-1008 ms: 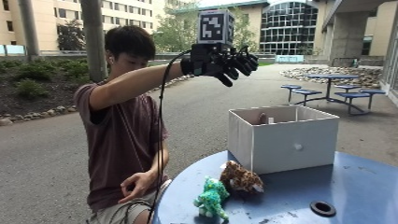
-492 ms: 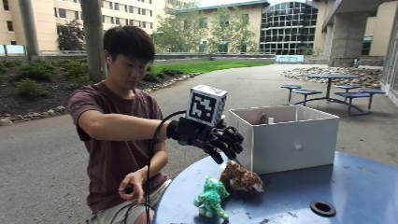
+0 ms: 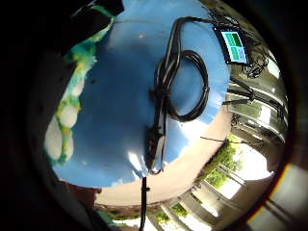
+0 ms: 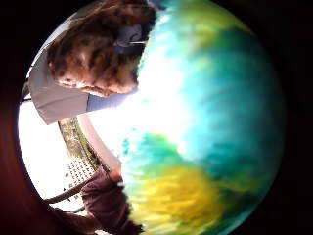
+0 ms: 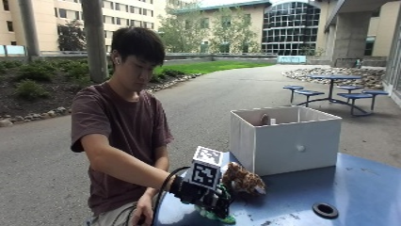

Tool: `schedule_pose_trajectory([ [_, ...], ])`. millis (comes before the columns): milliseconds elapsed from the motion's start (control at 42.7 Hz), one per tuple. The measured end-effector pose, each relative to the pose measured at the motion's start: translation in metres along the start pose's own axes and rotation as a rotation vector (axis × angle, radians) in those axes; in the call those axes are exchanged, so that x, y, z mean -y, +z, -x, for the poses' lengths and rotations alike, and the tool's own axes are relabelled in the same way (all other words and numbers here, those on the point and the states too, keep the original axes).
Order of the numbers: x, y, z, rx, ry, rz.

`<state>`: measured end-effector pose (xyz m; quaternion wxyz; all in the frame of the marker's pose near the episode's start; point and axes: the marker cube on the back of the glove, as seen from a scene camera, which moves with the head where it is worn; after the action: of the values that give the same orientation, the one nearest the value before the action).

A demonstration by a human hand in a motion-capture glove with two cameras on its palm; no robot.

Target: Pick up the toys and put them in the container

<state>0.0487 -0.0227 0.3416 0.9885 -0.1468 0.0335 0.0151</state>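
Two toys lie on the blue table (image 5: 351, 183) on the near side of the white container (image 5: 285, 141), and my gloved right hand (image 5: 204, 193) is down over one of them. That one is the green and yellow plush toy (image 5: 216, 216), near the table's edge; from the outside view only a bit of green shows under my hand. The thumb-side palm view is almost filled by its teal and yellow fur, so it is very close to my palm. My fingers (image 5: 222, 200) bend down over it, but I cannot tell whether they are closed round it or just resting on top. The toy appears to sit on the table surface.

Just beside it, between my hand and the container, is the brown spotted plush toy (image 5: 244, 179), close to the container's front wall; whether it touches the wall I cannot tell. Something small and brownish (image 5: 265, 119) peeks over the container's rim from inside.

Farther along the table, a coiled black cable (image 3: 180, 77) lies on the blue surface. A round hole (image 5: 325, 210) marks the tabletop.
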Motion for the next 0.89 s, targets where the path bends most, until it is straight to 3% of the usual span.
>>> schedule_pose_trajectory([
  [141, 0.007, 0.007, 0.001, 0.104, -0.007, -0.124],
  [445, 0.0, -0.039, 0.01, 0.148, -0.016, -0.021],
  [609, -0.021, -0.113, 0.028, 0.165, -0.018, -0.051],
  [891, -0.051, -0.289, 0.077, 0.081, -0.044, -0.213],
])
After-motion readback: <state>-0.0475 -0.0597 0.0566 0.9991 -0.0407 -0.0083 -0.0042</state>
